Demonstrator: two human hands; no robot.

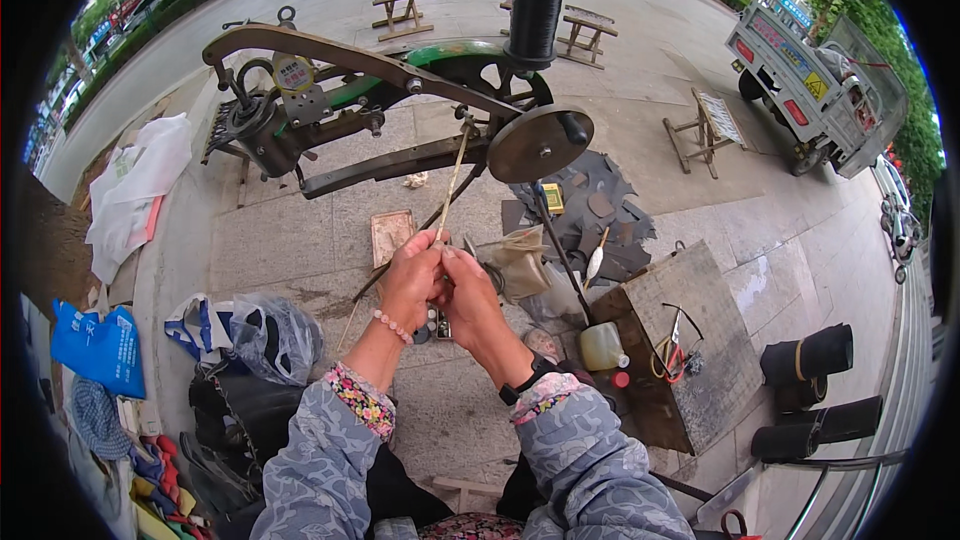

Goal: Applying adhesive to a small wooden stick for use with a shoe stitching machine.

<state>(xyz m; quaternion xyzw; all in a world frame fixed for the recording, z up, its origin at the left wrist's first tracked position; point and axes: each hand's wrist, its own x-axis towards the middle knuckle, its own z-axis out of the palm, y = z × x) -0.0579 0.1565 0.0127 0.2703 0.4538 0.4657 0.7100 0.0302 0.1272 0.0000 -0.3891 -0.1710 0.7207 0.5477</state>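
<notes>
My left hand (410,280) and my right hand (470,292) meet in the middle, both pinching a thin pale strip (452,180) that runs up toward the arm of a hand-cranked cobbler's sewing machine (390,110). A black spool of thread (534,15) stands on top of the machine, and its round hand wheel (538,143) faces me. A bead bracelet is on my left wrist and a black watch on my right. What lies under my fingers is hidden.
A dark wooden box (690,340) with red-handled scissors and a yellowish bottle (603,347) sits right. Black leather scraps (600,210) lie behind it. Bags and cloths (250,335) crowd the left. Rolled black material (810,355), folding stools (705,130) and a small truck (815,80) are farther off.
</notes>
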